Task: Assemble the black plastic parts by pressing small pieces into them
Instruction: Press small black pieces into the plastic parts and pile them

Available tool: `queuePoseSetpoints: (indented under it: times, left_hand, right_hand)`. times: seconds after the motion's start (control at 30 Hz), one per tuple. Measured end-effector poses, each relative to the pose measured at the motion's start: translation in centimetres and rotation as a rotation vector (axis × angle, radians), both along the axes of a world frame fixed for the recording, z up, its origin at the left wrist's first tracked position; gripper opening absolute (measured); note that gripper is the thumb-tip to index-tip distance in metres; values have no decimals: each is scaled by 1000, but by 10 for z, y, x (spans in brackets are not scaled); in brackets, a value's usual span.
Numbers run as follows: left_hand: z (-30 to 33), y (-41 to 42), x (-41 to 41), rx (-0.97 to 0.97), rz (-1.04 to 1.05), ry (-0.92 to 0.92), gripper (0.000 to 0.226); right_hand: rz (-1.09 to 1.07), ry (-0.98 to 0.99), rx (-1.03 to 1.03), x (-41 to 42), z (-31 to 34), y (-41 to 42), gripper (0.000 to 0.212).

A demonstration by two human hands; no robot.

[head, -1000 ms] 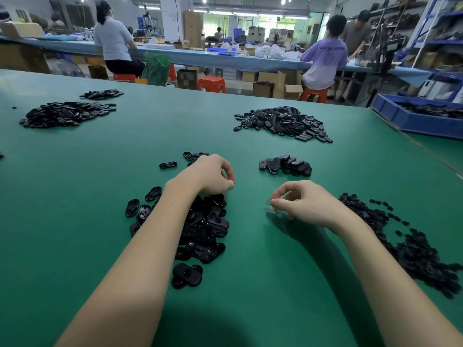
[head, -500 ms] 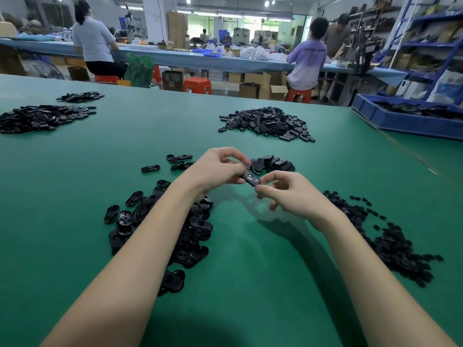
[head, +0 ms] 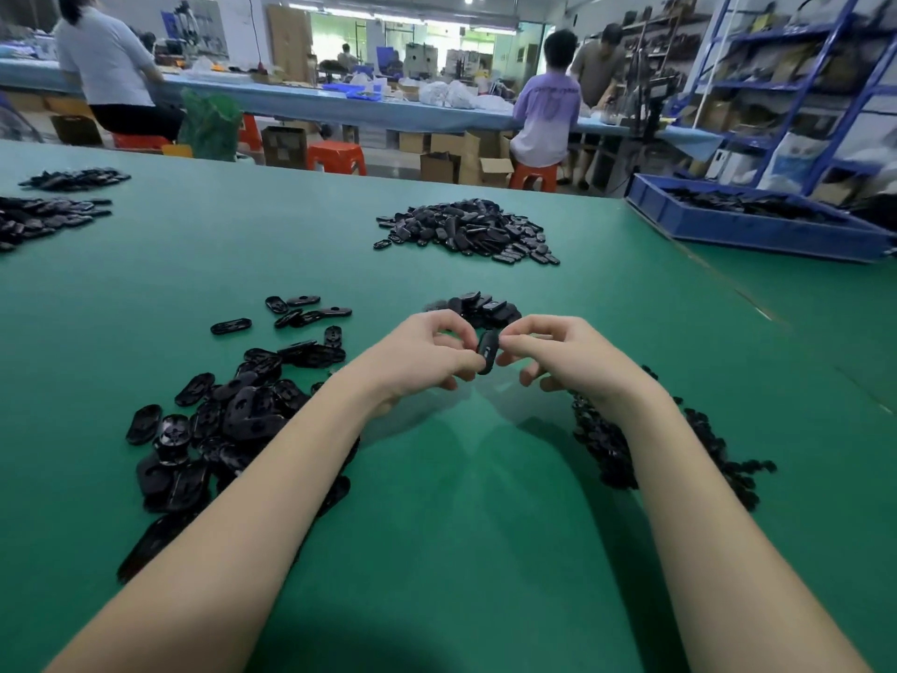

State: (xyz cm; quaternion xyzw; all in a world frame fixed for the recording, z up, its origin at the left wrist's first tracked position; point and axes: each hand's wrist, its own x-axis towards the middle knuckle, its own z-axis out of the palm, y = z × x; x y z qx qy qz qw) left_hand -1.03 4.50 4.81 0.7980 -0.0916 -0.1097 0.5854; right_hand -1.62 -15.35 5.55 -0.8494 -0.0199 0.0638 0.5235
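Both hands meet above the green table [head: 461,527] around one black oval plastic part [head: 487,351], held upright. My left hand [head: 427,354] pinches its left side between thumb and fingers. My right hand [head: 558,354] pinches its right edge with curled fingertips. A pile of black oval parts [head: 228,420] lies under my left forearm. A heap of small black pieces [head: 631,444] lies under my right wrist. Whether a small piece sits between my fingers is hidden.
A short row of black parts [head: 478,306] lies just beyond my hands, a bigger heap [head: 466,230] farther back. More piles [head: 43,216] sit at the far left. A blue tray [head: 757,225] stands at the right rear. People sit at a far bench.
A second ago the hands were apart, the left on the parts pile. They came together around one black part, which now stands more upright between the fingertips.
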Motion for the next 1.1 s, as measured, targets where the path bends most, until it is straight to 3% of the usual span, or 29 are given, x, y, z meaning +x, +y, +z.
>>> queuePoseSetpoints:
  times: [0.17,0.37,0.53,0.8,1.1]
  left_hand:
    - [-11,-9,-4,-15,-43,12,32]
    - [-16,-14,-5,-85,-17,48,27]
    - [-18,-16,-6,-131,14,54,23]
    - [-20,-12,-2,-163,40,19,22]
    - [-22,-11,0,-214,56,29,20]
  right_hand:
    - [-32,-9,-118,1,-2,-10,13]
    - [-370,-46,-517,2,-7,-40,12]
    - [-397,-14,-672,0,-10,-42,13]
    - [-313,26,-712,-4,-7,-39,8]
    - [-314,-10,-574,-5,-4,-38,11]
